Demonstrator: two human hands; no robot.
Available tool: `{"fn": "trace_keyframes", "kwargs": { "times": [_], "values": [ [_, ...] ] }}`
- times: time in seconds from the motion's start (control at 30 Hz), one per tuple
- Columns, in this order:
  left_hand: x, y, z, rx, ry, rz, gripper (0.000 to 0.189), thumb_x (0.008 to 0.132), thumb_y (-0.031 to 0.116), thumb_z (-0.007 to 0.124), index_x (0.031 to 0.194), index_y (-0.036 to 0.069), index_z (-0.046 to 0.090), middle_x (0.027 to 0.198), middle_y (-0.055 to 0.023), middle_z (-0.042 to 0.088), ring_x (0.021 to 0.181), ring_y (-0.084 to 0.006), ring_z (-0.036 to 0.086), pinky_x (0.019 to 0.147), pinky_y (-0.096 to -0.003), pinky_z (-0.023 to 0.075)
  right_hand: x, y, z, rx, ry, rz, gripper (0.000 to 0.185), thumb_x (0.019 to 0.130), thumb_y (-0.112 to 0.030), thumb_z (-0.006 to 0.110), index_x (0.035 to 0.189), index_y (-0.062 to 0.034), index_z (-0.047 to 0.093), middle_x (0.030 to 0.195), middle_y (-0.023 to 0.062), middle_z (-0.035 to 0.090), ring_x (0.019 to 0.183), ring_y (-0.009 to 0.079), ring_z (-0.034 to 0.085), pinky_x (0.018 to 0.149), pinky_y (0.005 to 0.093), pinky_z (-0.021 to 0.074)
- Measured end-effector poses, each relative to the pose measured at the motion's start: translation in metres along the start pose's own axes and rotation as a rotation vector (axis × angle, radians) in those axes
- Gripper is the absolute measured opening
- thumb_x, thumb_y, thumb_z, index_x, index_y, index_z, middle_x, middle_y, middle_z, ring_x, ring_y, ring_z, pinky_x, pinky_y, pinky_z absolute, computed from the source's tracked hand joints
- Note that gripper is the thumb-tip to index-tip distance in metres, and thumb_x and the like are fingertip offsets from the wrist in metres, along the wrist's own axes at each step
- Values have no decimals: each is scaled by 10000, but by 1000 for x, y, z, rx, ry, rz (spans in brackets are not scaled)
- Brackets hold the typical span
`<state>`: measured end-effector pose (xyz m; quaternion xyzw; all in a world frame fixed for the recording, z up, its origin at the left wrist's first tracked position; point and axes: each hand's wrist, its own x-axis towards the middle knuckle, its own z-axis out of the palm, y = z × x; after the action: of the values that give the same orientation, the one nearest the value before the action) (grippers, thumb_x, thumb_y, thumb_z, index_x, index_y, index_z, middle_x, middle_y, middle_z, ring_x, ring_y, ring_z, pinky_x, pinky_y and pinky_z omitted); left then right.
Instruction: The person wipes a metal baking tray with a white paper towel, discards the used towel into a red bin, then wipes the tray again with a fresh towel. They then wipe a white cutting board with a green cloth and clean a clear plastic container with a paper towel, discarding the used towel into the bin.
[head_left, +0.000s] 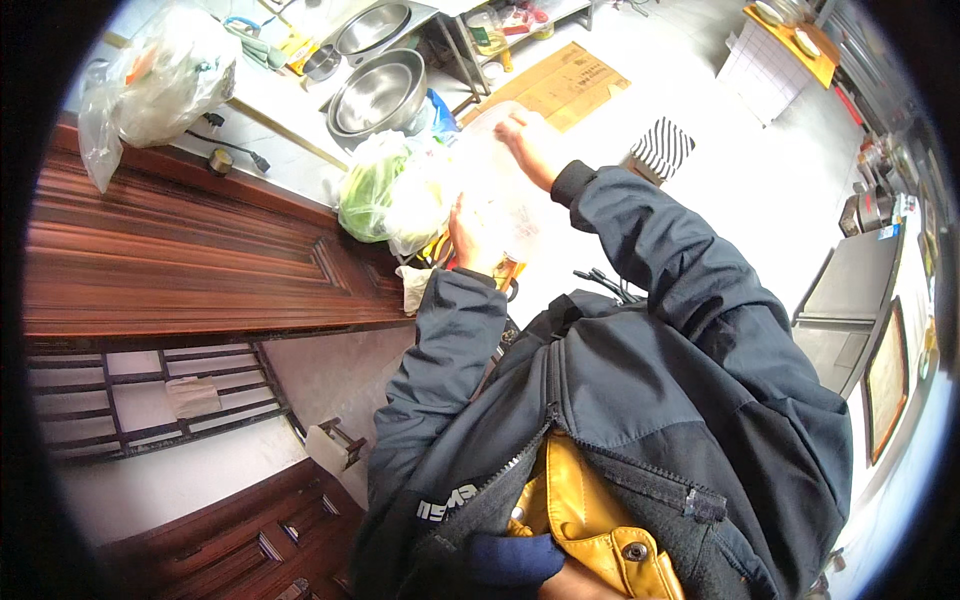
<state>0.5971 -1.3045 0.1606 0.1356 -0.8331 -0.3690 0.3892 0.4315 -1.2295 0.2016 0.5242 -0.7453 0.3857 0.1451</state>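
Note:
Both hands hold a pale, see-through plastic piece (517, 217), perhaps a lid or shallow container; glare washes out much of its outline. My right hand (529, 146) has its fingers curled over the far part. Nearer my body, my left hand (476, 234) grips the left side, with its fingertips partly lost in the brightness. Just left of that hand sits a clear plastic bag of green leafy vegetables (386, 191). Below the bag, yellow-and-black handled items (433, 249) show in part beside a pale cloth (414, 289).
Stainless steel basins (379, 94) stand beyond the vegetables. Flattened cardboard (559, 82) lies on the floor ahead, with a striped item (664, 148) farther right. A dark wooden door (217, 247) borders my left. Another filled plastic bag (176, 82) and a power cord (236, 152) are at upper left.

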Motion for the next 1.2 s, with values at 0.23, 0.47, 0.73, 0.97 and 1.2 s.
{"fn": "trace_keyframes", "kwargs": {
  "times": [0.23, 0.47, 0.73, 0.97, 1.2],
  "values": [
    [-2, -20, 3, -640, 50, -478, 176, 907, 97, 540, 995, -42, 602, 932, -136, 648, 826, -213, 622, 737, -332, 496, -84, -26, 4, -123, -164, -1, 127, 839, -122, 520, 877, -36, 606, 894, 146, 589, 804, 317, 585, 724, 398, 486],
    [3, 2, 26, -154, -87, -232, 283, 982, 178, 429, 996, -70, 565, 938, -238, 625, 848, -344, 609, 732, -410, 469, -55, -52, -22, 57, -94, -5, 108, 838, -136, 585, 880, -38, 606, 824, 118, 530, 725, 275, 569, 669, 351, 479],
    [8, 34, 52, -15, -204, -85, 224, 949, 121, 423, 884, -50, 553, 811, -225, 596, 776, -388, 583, 712, -445, 446, -40, 3, -43, -15, -42, 122, 141, 853, -153, 555, 932, -37, 557, 918, 165, 568, 888, 318, 581, 766, 416, 471],
    [29, 58, 89, -44, -236, -6, 178, 911, 78, 424, 874, -31, 560, 820, -187, 592, 776, -351, 581, 714, -426, 459, -38, 59, -69, 36, 62, 255, 86, 776, -23, 552, 861, -19, 549, 897, 168, 549, 853, 341, 548, 741, 421, 458],
    [52, 56, 144, 5, -209, 12, 254, 954, 122, 399, 928, -36, 597, 834, -181, 635, 766, -350, 607, 701, -412, 465, -36, 115, -104, -22, 55, 179, 160, 757, -21, 558, 917, -35, 569, 916, 156, 554, 867, 360, 563, 748, 431, 476]
  ]
}}
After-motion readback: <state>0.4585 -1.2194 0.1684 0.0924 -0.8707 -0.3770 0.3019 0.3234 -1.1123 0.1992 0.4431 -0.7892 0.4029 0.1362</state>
